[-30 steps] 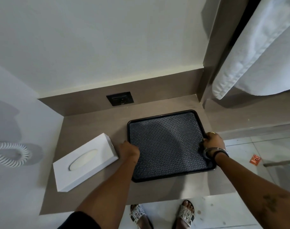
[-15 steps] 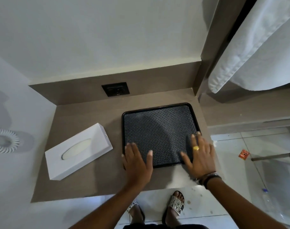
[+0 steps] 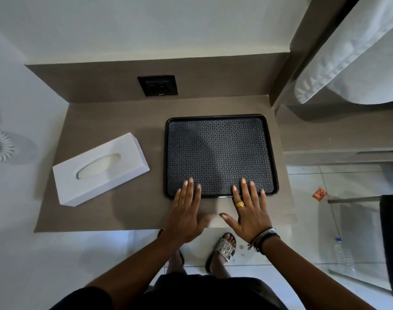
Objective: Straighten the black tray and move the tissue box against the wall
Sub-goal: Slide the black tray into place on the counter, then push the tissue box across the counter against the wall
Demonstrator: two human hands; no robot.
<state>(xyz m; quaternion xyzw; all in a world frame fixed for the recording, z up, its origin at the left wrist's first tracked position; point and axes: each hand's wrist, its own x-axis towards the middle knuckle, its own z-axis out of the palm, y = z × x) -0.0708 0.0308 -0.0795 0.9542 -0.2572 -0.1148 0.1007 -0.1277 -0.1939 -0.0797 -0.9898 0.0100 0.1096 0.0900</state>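
I held both hands flat, fingers spread, gripping nothing. Left hand (image 3: pixel 186 211) and right hand (image 3: pixel 250 211) fingertips rested on the black tray (image 3: pixel 220 151). The tissue box (image 3: pixel 101 169) lay angled, apart from the wall.

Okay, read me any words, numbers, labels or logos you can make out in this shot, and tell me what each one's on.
"X Y" and "6 7", with more partly cut-off characters: on the strap of the sandal.
Orange wrapper on the floor: print too small to read.
Black wall socket: a small light mark at its lower edge, unreadable.
Tissue box and black tray: no text visible.
Plastic bottle: no readable label.
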